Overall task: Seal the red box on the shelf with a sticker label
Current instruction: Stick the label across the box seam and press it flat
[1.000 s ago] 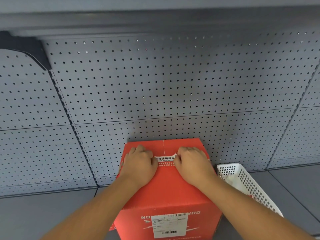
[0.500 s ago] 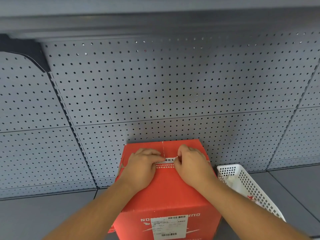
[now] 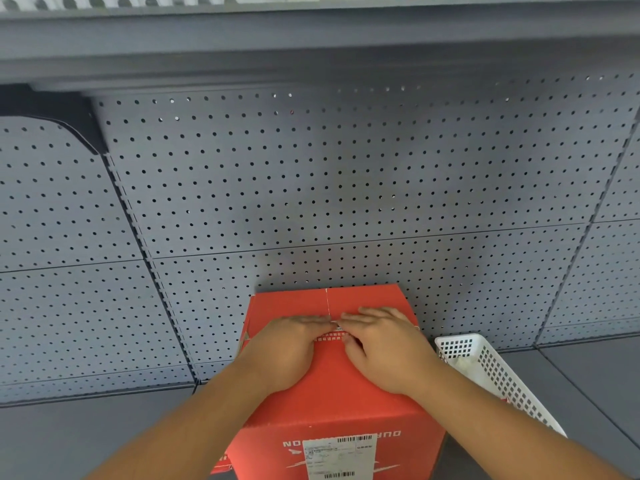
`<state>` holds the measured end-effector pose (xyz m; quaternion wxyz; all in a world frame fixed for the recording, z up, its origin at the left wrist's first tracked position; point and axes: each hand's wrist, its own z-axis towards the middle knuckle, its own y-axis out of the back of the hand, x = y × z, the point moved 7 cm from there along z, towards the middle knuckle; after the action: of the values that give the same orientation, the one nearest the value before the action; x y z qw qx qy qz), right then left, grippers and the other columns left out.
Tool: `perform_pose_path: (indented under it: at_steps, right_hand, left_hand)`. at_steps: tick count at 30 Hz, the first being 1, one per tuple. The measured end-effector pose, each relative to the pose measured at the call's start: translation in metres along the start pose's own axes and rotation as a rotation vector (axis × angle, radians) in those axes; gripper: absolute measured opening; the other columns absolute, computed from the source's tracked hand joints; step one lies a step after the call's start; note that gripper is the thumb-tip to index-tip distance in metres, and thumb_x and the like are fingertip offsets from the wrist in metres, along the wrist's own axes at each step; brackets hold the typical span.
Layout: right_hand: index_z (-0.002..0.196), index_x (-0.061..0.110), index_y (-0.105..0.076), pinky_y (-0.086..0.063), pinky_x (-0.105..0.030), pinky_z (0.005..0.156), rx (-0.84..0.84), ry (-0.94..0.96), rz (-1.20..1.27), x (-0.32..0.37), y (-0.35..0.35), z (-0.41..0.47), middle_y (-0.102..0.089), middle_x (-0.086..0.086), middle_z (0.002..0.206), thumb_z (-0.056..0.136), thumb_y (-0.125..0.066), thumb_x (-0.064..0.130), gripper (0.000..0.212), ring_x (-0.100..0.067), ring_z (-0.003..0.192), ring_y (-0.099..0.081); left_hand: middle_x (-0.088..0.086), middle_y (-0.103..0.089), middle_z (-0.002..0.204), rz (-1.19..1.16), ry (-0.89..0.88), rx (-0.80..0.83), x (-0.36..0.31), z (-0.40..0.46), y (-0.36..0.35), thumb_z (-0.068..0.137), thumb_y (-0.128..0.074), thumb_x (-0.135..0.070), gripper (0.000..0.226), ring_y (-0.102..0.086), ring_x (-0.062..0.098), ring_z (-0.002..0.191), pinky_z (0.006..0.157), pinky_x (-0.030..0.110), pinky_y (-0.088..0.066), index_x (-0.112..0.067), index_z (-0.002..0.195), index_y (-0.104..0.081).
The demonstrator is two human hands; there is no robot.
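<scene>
The red box (image 3: 332,393) stands on the grey shelf (image 3: 86,434), low in the middle of the head view, its top flaps closed along a centre seam. A sticker label (image 3: 333,336) lies across that seam, mostly covered by my fingers. My left hand (image 3: 284,348) lies flat on the left flap, fingers stretched toward the seam. My right hand (image 3: 384,344) lies flat on the right flap, its fingertips meeting the left ones over the label. A white shipping label (image 3: 341,457) is stuck on the box's front face.
A white perforated plastic basket (image 3: 491,372) sits just right of the box. The grey pegboard back wall (image 3: 311,188) rises right behind the box. An upper shelf (image 3: 311,36) overhangs at the top.
Both hands have gone from curled, knuckles up, to flat with fingers extended. They have slid inward over the sticker label, so less of it shows.
</scene>
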<state>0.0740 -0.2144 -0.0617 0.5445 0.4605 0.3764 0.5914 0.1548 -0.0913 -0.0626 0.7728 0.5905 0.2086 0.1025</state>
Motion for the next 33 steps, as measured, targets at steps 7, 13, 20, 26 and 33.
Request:
perform_pose_path:
  at_steps: [7, 13, 20, 26, 33]
  right_hand:
    - [0.141, 0.03, -0.055, -0.025, -0.038, 0.119, -0.014, -0.07, -0.06, -0.013, 0.001, -0.008, -0.053, 0.011, 0.149, 0.098, -0.024, 0.055, 0.06, -0.012, 0.141, -0.042]
    - [0.135, 0.026, -0.061, -0.033, -0.04, 0.115, -0.035, -0.105, -0.067, -0.012, 0.004, -0.011, -0.06, 0.008, 0.143, 0.096, -0.028, 0.055, 0.059, -0.017, 0.137, -0.047]
    - [0.136, 0.031, -0.059, -0.023, -0.039, 0.12, -0.027, 0.134, 0.014, 0.004, 0.013, -0.018, -0.057, 0.015, 0.144, 0.101, -0.034, 0.046, 0.046, -0.007, 0.145, -0.03]
    - [0.139, 0.035, -0.058, -0.018, -0.035, 0.12, 0.009, 0.158, 0.014, 0.001, 0.014, -0.021, -0.053, 0.02, 0.146, 0.101, -0.03, 0.05, 0.049, -0.004, 0.146, -0.029]
    - [0.122, 0.033, -0.072, -0.03, -0.034, 0.115, -0.107, 0.092, -0.031, -0.01, 0.02, -0.027, -0.068, 0.019, 0.129, 0.099, -0.037, 0.051, 0.045, -0.006, 0.136, -0.046]
  left_hand:
    - [-0.003, -0.037, 0.162, 0.061, 0.072, 0.026, 0.001, -0.013, -0.003, 0.097, -0.026, -0.037, 0.06, -0.033, 0.01, 0.148, 0.121, 0.024, -0.014, -0.023, 0.154, -0.039]
    - [-0.005, -0.04, 0.161, 0.18, 0.179, 0.002, 0.01, -0.022, -0.002, 0.088, -0.008, -0.055, 0.078, -0.033, 0.012, 0.148, 0.122, 0.04, -0.025, -0.026, 0.153, -0.039]
    - [-0.017, -0.005, 0.168, 0.018, 0.057, 0.111, -0.016, -0.029, -0.004, 0.1, -0.036, -0.058, 0.068, -0.002, 0.0, 0.152, 0.118, 0.022, 0.006, -0.036, 0.16, -0.012]
    - [-0.018, -0.003, 0.168, 0.095, 0.026, 0.167, -0.012, -0.033, -0.007, 0.095, -0.031, -0.07, 0.076, 0.004, -0.005, 0.15, 0.124, 0.028, 0.004, -0.039, 0.159, -0.005]
    - [-0.026, 0.001, 0.166, 0.115, 0.053, 0.144, 0.005, -0.053, 0.003, 0.092, -0.026, -0.078, 0.076, 0.009, -0.008, 0.149, 0.126, 0.033, 0.001, -0.047, 0.157, -0.003]
